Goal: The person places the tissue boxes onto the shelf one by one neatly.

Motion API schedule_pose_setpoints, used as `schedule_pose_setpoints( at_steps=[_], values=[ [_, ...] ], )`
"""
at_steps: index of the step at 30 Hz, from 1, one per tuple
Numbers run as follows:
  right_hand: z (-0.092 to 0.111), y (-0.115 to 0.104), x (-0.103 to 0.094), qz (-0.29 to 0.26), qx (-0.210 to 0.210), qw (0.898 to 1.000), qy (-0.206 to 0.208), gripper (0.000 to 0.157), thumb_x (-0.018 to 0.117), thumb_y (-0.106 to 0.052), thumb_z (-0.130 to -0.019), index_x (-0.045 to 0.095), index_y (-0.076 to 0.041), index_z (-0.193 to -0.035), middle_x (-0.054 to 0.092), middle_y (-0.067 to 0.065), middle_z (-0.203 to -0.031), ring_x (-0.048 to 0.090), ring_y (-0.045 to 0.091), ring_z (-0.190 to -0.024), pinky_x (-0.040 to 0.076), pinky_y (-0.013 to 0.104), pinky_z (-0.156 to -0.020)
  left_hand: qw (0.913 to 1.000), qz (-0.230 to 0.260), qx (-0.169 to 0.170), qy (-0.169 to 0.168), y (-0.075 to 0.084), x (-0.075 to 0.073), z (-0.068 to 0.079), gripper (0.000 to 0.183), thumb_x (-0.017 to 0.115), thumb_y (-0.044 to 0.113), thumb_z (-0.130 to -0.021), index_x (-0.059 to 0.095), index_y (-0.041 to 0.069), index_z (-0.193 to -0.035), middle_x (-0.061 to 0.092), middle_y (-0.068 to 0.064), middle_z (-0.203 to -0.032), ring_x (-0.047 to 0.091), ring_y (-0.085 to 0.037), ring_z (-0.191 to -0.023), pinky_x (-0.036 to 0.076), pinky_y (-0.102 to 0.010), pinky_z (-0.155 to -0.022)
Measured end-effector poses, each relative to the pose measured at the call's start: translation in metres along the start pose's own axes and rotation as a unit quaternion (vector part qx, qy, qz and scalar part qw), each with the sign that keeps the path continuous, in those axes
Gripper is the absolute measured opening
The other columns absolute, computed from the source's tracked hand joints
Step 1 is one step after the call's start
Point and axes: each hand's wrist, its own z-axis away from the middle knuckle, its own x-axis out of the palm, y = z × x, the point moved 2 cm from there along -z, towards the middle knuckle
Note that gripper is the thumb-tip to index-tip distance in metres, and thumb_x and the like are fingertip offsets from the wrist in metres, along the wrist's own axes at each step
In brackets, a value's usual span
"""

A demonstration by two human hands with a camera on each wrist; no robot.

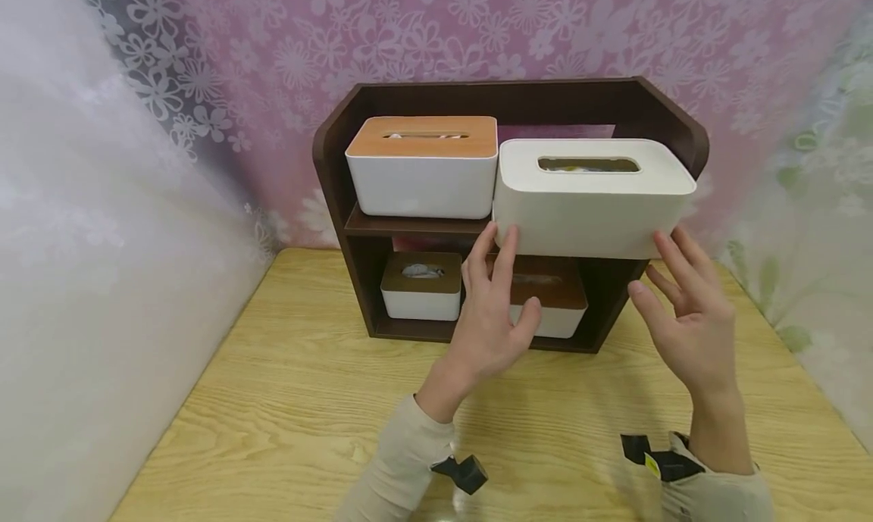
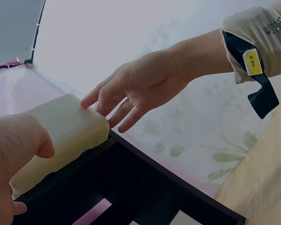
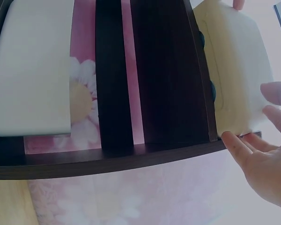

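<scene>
A cream tissue box (image 1: 580,223) with an oval slot in its lid stands on the upper right shelf of a dark brown rack (image 1: 477,94). At its lower left front, my left hand (image 1: 487,321) has its fingertips against the box, fingers extended and thumb apart. My right hand (image 1: 699,329) reaches the lower right front corner with its fingers spread and fairly straight. In the right wrist view, the right fingertips touch the end of the box (image 3: 246,70), close to the shelf edge. The left wrist view shows both hands at opposite ends of it.
Beside the cream box sits a white tissue box with a wooden lid (image 1: 423,185). Below are a small brown-lidded box (image 1: 419,304) and another wooden-lidded box (image 1: 555,321), partly behind my left hand. The rack stands on a wood-grain table (image 1: 293,401) against a pink floral backdrop (image 1: 436,29).
</scene>
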Motion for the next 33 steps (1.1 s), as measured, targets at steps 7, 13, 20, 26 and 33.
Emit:
schedule_pose_setpoints(
  at_steps=[7, 13, 20, 26, 33],
  values=[
    [-0.005, -0.003, 0.002, 0.078, 0.02, 0.997, 0.017, 0.055, 0.062, 0.021, -0.081, 0.056, 0.007, -0.134, 0.045, 0.014, -0.145, 0.051, 0.022, -0.127, 0.047, 0.017, -0.097, 1.0, -0.008, 0.0, -0.004, -0.005, -0.003, -0.005, 0.083, 0.059, 0.005, -0.09, 0.013, 0.006, -0.159, 0.007, -0.02, -0.159, 0.017, -0.036, -0.142, 0.042, -0.044, -0.098],
    [-0.008, -0.008, 0.004, 0.152, 0.02, 0.988, 0.002, 0.059, 0.064, 0.02, -0.08, 0.057, 0.001, -0.136, 0.046, 0.007, -0.142, 0.048, 0.02, -0.126, 0.045, 0.017, -0.097, 0.9998, -0.012, -0.009, -0.014, -0.006, -0.006, -0.007, 0.083, 0.058, 0.005, -0.09, 0.013, 0.007, -0.159, 0.009, -0.021, -0.159, 0.019, -0.037, -0.141, 0.045, -0.041, -0.093],
    [-0.009, -0.011, 0.006, 0.175, 0.022, 0.984, 0.004, 0.059, 0.064, 0.019, -0.08, 0.058, 0.001, -0.136, 0.044, 0.003, -0.139, 0.049, 0.013, -0.122, 0.043, 0.014, -0.095, 0.9992, -0.026, -0.02, -0.022, -0.004, -0.011, -0.01, 0.085, 0.061, 0.003, -0.088, 0.014, 0.006, -0.159, 0.013, -0.023, -0.157, 0.029, -0.037, -0.132, 0.047, -0.038, -0.085],
    [-0.013, -0.011, 0.007, 0.206, 0.024, 0.978, 0.003, 0.06, 0.066, 0.017, -0.081, 0.058, -0.003, -0.137, 0.043, 0.001, -0.14, 0.048, 0.01, -0.123, 0.043, 0.012, -0.094, 0.9988, -0.038, -0.018, -0.025, -0.004, -0.012, -0.013, 0.084, 0.06, 0.002, -0.088, 0.015, 0.006, -0.159, 0.017, -0.024, -0.155, 0.031, -0.036, -0.127, 0.045, -0.039, -0.087],
    [-0.016, -0.013, 0.009, 0.22, 0.027, 0.975, 0.004, 0.061, 0.067, 0.016, -0.08, 0.059, -0.006, -0.137, 0.044, -0.002, -0.14, 0.047, 0.008, -0.122, 0.043, 0.011, -0.093, 0.9981, -0.047, -0.022, -0.033, -0.004, -0.014, -0.016, 0.082, 0.059, 0.004, -0.09, 0.014, 0.006, -0.159, 0.017, -0.024, -0.155, 0.032, -0.038, -0.127, 0.044, -0.042, -0.09]
  ],
)
